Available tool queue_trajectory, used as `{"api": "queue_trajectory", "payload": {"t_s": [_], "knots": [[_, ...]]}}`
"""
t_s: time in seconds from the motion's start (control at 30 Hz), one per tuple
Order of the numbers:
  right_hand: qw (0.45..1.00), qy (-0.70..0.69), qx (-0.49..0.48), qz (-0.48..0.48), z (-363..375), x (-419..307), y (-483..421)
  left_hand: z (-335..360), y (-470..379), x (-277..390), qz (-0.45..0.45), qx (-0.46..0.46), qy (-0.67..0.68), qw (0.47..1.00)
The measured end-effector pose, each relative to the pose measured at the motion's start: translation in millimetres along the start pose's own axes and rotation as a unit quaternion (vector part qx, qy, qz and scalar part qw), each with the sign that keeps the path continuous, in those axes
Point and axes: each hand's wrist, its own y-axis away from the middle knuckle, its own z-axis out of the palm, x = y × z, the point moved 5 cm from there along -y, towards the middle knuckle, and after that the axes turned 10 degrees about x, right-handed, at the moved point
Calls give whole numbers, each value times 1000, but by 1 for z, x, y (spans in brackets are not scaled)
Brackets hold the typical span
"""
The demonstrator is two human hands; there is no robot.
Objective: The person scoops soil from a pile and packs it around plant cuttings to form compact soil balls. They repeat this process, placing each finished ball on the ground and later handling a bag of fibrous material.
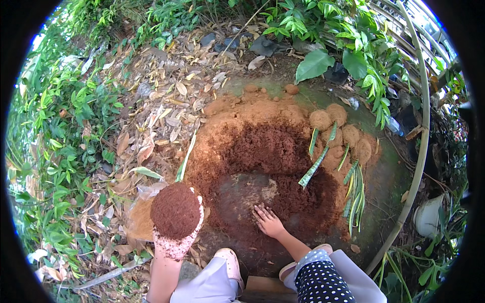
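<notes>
A round mound of moist reddish-brown fibrous growing medium (176, 211) rests in my left hand (177, 244), whose skin is speckled with the same material. My right hand (268, 221) lies low over the dark ground, fingers spread, holding nothing; soil clings to its fingers. Beyond it spreads a heap of dark moist medium (269, 147), ringed by drier orange-brown medium (242, 110). To the right of the heap sit several fibre-wrapped balls (320, 120), with snake plant leaf cuttings (313, 166) beside them, some touching the balls. More striped leaf cuttings (354, 200) lie bunched below.
A plastic bag (142, 216) of tan fibre lies beside my left hand. Dry leaves (166, 98) cover the ground at left. A long bent pole (418, 151) curves along the right, near a white pot (428, 217). A wooden block (269, 284) lies between my feet.
</notes>
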Motion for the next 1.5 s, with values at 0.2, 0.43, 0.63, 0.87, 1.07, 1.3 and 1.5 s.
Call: {"api": "queue_trajectory", "payload": {"t_s": [0.2, 0.43, 0.63, 0.87, 1.07, 1.3, 1.5], "knots": [[985, 107, -100, -87, 27, 4, -60, 2, -2, -3, 0, -45, -23, 999], [987, 16, 16, 156, 38, 36, -126, -2, -7, -1, -8, -24, -14, 1000], [997, -71, 15, 3, 50, -7, -83, 0, -11, -1, -14, -32, -21, 999], [997, 67, -6, 31, 25, 29, -31, -6, -6, 4, -14, -3, -8, 1000], [966, 11, 188, 179, -1, 59, -73, -6, -5, 6, 6, 3, -10, 1000], [992, 63, 61, 95, 37, 28, -78, -2, -3, 2, -12, -27, -20, 999], [978, 122, 63, 154, 12, 50, -38, -5, -1, 6, 3, 4, -11, 1000]]}}
